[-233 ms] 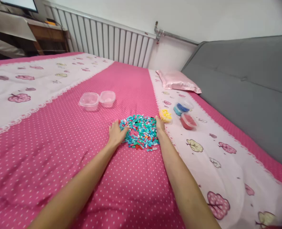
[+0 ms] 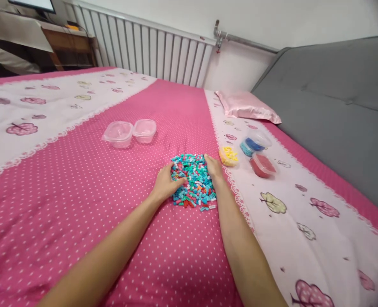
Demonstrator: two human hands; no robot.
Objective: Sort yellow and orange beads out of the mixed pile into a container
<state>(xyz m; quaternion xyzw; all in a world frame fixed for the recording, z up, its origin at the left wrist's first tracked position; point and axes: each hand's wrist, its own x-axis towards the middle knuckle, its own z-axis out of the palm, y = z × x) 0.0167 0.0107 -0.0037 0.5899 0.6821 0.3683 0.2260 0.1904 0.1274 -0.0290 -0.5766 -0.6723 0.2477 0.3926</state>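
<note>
A heap of small capsule-like pieces (image 2: 195, 183), mostly teal, blue and green with some red, white and orange, lies on the pink dotted bedspread (image 2: 189, 251). My left hand (image 2: 167, 183) presses against the heap's left side, thumb spread over its near part and fingers behind it. Along the right side, my right hand (image 2: 213, 169) rests with fingers stretched forward, partly turned from view. Both hands are open and cup the pieces between them. Just right of my right hand stands a see-through tub of yellow pieces (image 2: 228, 157).
Farther right are a tub with blue contents (image 2: 253, 145) and a tub with red contents (image 2: 262, 165). Two joined see-through plastic boxes (image 2: 118, 134) sit at the left. A pink pillow (image 2: 248, 107), a grey headboard (image 2: 336, 85) and a white radiator (image 2: 144, 42) border the bed.
My left hand has moved right, pushing the heap's left side inward, so the heap is narrower. My right hand stays at the right side. The view has shifted slightly.
</note>
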